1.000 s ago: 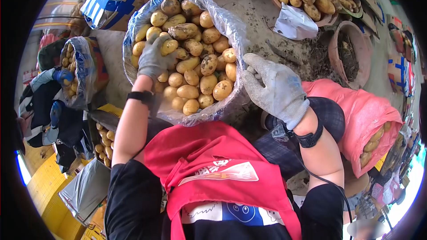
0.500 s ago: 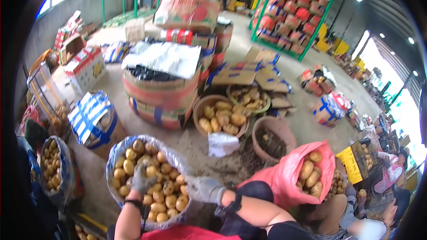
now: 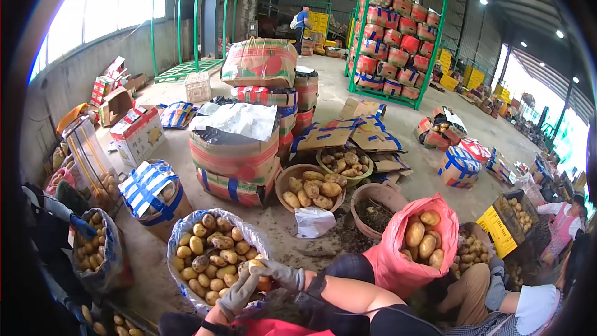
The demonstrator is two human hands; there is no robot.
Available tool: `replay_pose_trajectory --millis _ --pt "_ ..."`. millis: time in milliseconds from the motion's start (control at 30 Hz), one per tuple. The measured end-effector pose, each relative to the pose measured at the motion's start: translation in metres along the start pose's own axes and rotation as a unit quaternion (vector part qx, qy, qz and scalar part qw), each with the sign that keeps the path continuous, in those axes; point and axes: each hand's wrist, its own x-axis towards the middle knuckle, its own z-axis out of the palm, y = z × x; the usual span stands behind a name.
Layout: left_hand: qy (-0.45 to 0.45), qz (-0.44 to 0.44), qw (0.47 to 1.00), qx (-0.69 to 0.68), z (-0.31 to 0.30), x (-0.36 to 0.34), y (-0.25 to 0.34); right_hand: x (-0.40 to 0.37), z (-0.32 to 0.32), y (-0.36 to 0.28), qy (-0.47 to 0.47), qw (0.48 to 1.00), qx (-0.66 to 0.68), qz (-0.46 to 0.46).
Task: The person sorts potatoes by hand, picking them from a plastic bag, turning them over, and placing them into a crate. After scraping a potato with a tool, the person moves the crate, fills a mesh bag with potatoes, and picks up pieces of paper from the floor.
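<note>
A potato sits at the fingertips of my gloved right hand, which closes on it above the right rim of a lined sack. My left hand, in a grey glove, reaches up beside it with stretched fingers, tips right at the potato. Below and to the left, the blue-and-white sack is filled with potatoes, some with dark patches. Another potato shows between my two hands, partly hidden.
Right of my knees stands a pink sack of large potatoes. Ahead are a basin of potatoes, a basin of dark debris and stacked wrapped bundles. A co-worker's blue-gloved hand is over another sack at left; people sit at right.
My left hand has left the potatoes in the middle of the sack and moved right and toward me, meeting my right hand. A potato now shows at the right fingertips. The view has tilted up.
</note>
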Motion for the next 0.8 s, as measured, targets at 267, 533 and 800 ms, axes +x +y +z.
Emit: replay_pose_trajectory --millis 267,533,800 --pt "0.049 -0.304 0.79 -0.53 -0.011 -0.006 0.04 -0.016 -0.018 0.0 0.03 0.981 0.191 0.018" --pt "0.118 -0.329 0.781 -0.517 -0.008 -0.014 0.034 -0.022 -0.02 -0.03 0.056 0.949 0.309 0.021" --pt "0.134 -0.426 0.759 -0.474 -0.006 -0.019 0.017 -0.029 -0.009 -0.038 0.095 0.974 0.205 -0.025"
